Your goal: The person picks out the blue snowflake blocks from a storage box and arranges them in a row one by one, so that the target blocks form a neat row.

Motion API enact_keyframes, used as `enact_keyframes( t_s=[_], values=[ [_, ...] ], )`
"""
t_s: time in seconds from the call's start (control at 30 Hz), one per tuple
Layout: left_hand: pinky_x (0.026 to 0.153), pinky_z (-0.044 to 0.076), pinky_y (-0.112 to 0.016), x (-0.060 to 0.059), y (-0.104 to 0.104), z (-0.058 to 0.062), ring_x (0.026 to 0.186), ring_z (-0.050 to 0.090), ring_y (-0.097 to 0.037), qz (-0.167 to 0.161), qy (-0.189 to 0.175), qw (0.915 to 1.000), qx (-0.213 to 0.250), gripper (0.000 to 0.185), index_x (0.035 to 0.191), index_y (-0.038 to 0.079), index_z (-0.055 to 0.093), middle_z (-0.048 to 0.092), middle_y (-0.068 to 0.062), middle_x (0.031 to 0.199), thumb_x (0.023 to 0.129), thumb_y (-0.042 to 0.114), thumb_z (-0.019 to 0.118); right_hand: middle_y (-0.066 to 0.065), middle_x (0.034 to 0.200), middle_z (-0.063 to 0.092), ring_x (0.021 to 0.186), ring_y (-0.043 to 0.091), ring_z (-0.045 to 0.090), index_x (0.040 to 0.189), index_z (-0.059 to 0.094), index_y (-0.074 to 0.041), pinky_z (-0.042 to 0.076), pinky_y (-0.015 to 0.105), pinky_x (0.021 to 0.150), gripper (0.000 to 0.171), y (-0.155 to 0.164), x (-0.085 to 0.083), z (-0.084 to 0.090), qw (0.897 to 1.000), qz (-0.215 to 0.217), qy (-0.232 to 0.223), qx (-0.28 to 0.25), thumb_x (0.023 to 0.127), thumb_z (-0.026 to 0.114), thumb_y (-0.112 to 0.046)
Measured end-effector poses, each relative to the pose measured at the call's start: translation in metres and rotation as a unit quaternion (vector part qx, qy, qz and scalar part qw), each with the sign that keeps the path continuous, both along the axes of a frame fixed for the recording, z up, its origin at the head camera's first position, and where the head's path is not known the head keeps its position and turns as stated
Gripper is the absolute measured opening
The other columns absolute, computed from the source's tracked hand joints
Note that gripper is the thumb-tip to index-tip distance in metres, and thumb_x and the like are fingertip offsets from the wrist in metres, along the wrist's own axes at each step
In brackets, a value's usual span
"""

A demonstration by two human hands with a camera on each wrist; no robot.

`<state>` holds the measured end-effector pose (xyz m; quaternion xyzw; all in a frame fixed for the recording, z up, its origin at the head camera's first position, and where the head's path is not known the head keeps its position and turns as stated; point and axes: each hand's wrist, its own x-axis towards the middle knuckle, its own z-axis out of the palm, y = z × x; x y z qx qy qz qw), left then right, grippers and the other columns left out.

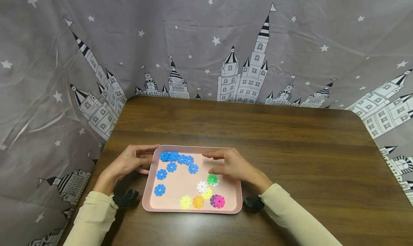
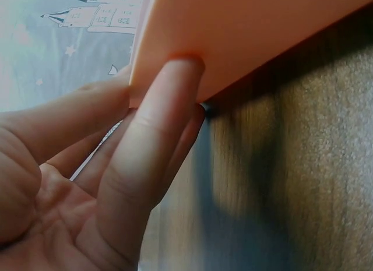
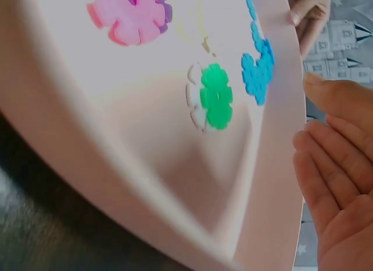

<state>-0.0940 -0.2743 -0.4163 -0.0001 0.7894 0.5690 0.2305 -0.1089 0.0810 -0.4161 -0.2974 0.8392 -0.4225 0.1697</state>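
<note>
My left hand point(image 1: 131, 160) is at the left end of a pink tray point(image 1: 171, 203). In the left wrist view a fingertip point(image 2: 183, 70) touches the tray's outer wall, and other fingers reach round its corner. My right hand point(image 1: 235, 164) is over the tray's right part, fingers loosely bent and holding nothing. Close by its fingertips lies a green notched plastic disc point(image 1: 212, 179), on top of a white one. Another white disc point(image 1: 202, 187) lies nearby. Several blue discs point(image 1: 171, 166) spread along the tray's far left side, some overlapping.
Near the tray's front edge lie yellow discs point(image 1: 185, 202), an orange disc point(image 1: 198, 202) and a pink disc point(image 1: 219, 202) overlapping a purple one. The tray stands on a brown wooden table point(image 1: 290, 149). A grey curtain point(image 1: 187, 23) with castles and stars hangs behind it.
</note>
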Motion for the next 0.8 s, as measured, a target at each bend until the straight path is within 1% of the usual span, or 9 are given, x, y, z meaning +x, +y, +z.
enact_keyframes(
  t_s=[0.17,0.3,0.37,0.4,0.5,0.6,0.63,0.7,0.8],
  values=[
    [0.070,0.062,-0.044,0.000,-0.002,0.000,0.110,0.063,-0.039,-0.001,-0.001,1.0000,-0.001,0.058,0.145,-0.003,0.044,0.053,-0.033,0.133,0.091,0.000,0.067,-0.001,0.128,0.065,0.116,0.015,0.061,0.128,0.068,-0.014,0.053,0.035,0.098,0.051,-0.011,0.000,0.001,0.999,0.009,0.024,0.022,0.080,0.083,-0.015],
    [0.070,0.062,-0.044,0.001,-0.004,-0.001,0.109,0.064,-0.039,-0.003,-0.003,1.0000,0.001,0.058,0.145,-0.004,0.044,0.052,-0.034,0.133,0.092,0.000,0.066,0.000,0.127,0.066,0.118,0.015,0.060,0.127,0.068,-0.013,0.053,0.035,0.097,0.050,-0.018,-0.001,0.003,0.999,0.022,0.032,0.034,0.080,0.084,-0.014],
    [0.070,0.062,-0.044,0.001,-0.004,-0.001,0.108,0.064,-0.039,-0.001,-0.004,1.0000,0.003,0.057,0.145,-0.004,0.044,0.052,-0.034,0.133,0.092,-0.001,0.065,0.000,0.126,0.066,0.118,0.016,0.060,0.127,0.068,-0.012,0.054,0.035,0.097,0.050,-0.021,-0.001,0.003,0.999,0.028,0.026,0.037,0.080,0.083,-0.014],
    [0.070,0.062,-0.044,0.001,-0.004,-0.001,0.108,0.064,-0.039,0.001,-0.004,1.0000,0.005,0.057,0.145,-0.004,0.044,0.053,-0.034,0.133,0.092,-0.001,0.065,0.001,0.126,0.066,0.118,0.016,0.059,0.128,0.068,-0.012,0.055,0.035,0.093,0.050,-0.023,-0.001,0.004,0.999,0.030,0.021,0.039,0.080,0.083,-0.014],
    [0.070,0.062,-0.045,0.001,-0.003,-0.002,0.111,0.062,-0.040,-0.003,0.001,0.9997,0.024,0.057,0.145,-0.006,0.042,0.052,-0.036,0.132,0.092,-0.002,0.064,-0.001,0.127,0.066,0.117,0.015,0.060,0.129,0.067,-0.014,0.055,0.033,0.093,0.050,-0.028,-0.002,0.004,0.998,0.034,0.015,0.049,0.082,0.082,-0.015],
    [0.071,0.061,-0.045,0.002,-0.001,-0.003,0.113,0.060,-0.042,-0.009,0.006,0.9989,0.047,0.056,0.144,-0.009,0.041,0.051,-0.037,0.131,0.093,-0.004,0.063,-0.002,0.127,0.066,0.115,0.015,0.060,0.129,0.067,-0.014,0.055,0.029,0.091,0.049,-0.034,-0.002,0.003,0.998,0.039,0.006,0.048,0.083,0.081,-0.015],
    [0.071,0.061,-0.046,0.002,-0.001,-0.003,0.113,0.060,-0.042,-0.012,0.007,0.9985,0.052,0.056,0.144,-0.009,0.040,0.051,-0.038,0.131,0.093,-0.004,0.062,-0.002,0.126,0.066,0.113,0.015,0.062,0.129,0.067,-0.014,0.055,0.026,0.089,0.048,-0.036,-0.002,0.001,0.998,0.042,0.005,0.046,0.083,0.081,-0.014],
    [0.071,0.061,-0.045,0.002,-0.001,-0.003,0.113,0.060,-0.042,-0.013,0.007,0.9984,0.055,0.056,0.144,-0.009,0.040,0.051,-0.038,0.131,0.093,-0.005,0.062,0.000,0.125,0.067,0.111,0.016,0.063,0.128,0.067,-0.011,0.055,0.022,0.082,0.047,-0.039,-0.002,-0.001,0.998,0.049,-0.002,0.036,0.083,0.080,-0.010],
    [0.070,0.061,-0.045,0.002,0.000,-0.002,0.111,0.062,-0.040,-0.008,0.002,0.9988,0.048,0.056,0.144,-0.008,0.041,0.052,-0.037,0.131,0.093,-0.005,0.062,0.004,0.123,0.068,0.108,0.015,0.064,0.126,0.068,-0.007,0.054,0.020,0.076,0.046,-0.043,-0.002,-0.005,0.998,0.058,-0.006,0.025,0.081,0.080,-0.005]
  ],
)
